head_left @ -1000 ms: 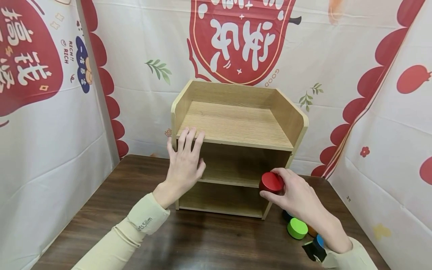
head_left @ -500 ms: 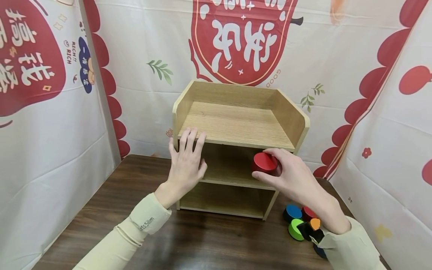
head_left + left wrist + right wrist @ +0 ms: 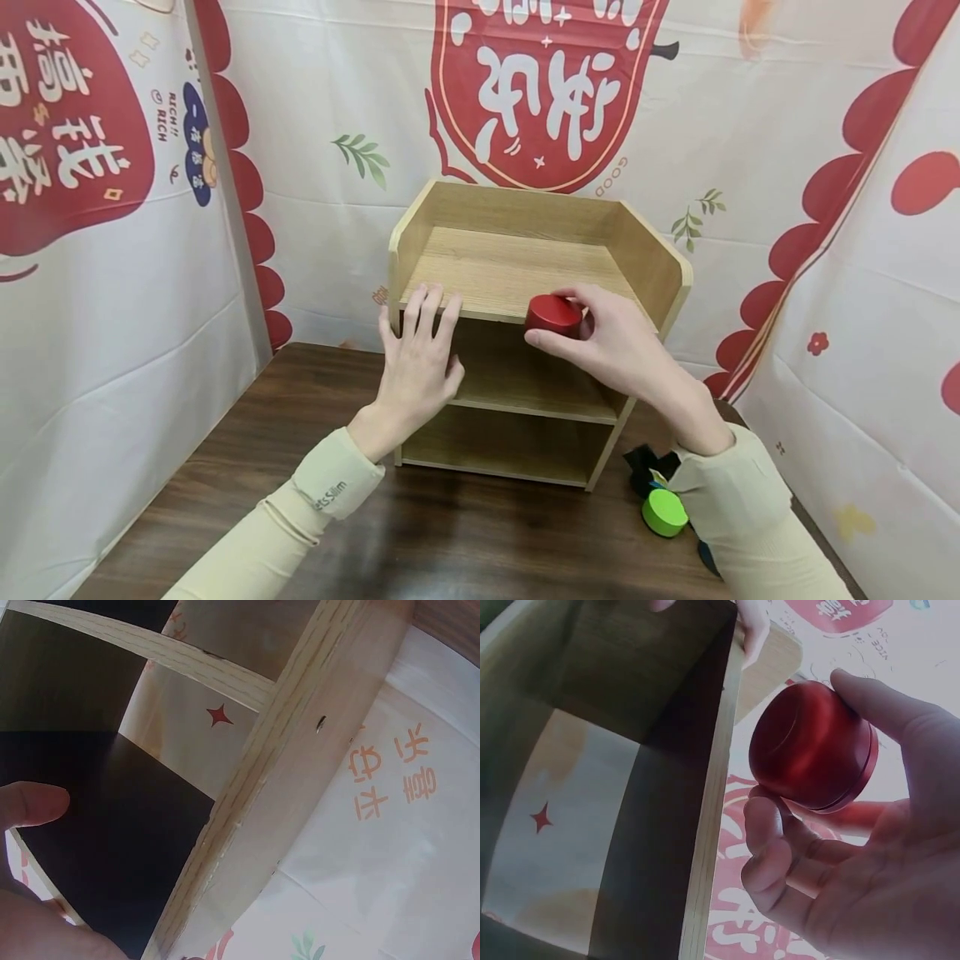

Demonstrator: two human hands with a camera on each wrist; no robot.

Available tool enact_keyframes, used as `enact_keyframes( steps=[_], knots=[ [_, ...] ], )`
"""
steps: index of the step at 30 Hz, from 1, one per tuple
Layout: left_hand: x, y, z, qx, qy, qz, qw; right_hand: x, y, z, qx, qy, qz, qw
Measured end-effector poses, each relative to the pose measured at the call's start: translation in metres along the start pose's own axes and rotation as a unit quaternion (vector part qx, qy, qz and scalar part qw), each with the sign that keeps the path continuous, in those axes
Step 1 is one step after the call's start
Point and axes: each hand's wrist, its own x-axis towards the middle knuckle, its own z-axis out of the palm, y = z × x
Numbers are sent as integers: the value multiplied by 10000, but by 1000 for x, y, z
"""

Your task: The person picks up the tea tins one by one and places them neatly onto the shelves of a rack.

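A red round lidded tin [image 3: 553,316] is gripped between the thumb and fingers of my right hand [image 3: 618,342], at the front edge of the top board of a wooden shelf [image 3: 525,262]. In the right wrist view the tin [image 3: 810,746] shows a rounded body and a thin seam near its flat end. My left hand [image 3: 420,358] rests its straight fingers on the left part of that top board's edge, thumb spread below. In the left wrist view, the left thumb [image 3: 34,804] lies in front of a dark shelf opening.
Right of the shelf, on the dark wooden table [image 3: 465,542], stands a green round tin [image 3: 664,512]. Other dark and coloured pieces there are partly hidden by the right sleeve [image 3: 738,483]. Printed cloth [image 3: 300,83] hangs behind and at both sides.
My right hand has lifted the red tin up and to the left, from beside the shelf's lower right to the top board's edge. The left hand has stayed on the shelf.
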Motion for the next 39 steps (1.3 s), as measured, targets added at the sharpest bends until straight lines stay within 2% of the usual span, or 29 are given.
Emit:
enact_keyframes(
  steps=[6,15,24,29,39],
  knots=[
    [1,-3,-2,-46,21,61,10000,21,-6,5,184,-121,20,9998],
    [1,-2,1,30,-239,96,9997,45,-4,17,238,-83,114,9996],
    [0,-5,1,162,-239,98,9995,66,-6,32,303,-228,208,9991],
    [0,-4,1,167,-197,127,9996,73,-9,37,322,-212,340,9987],
    [0,-4,0,279,-274,116,9992,80,-7,41,-9,-274,476,9985]
  ],
)
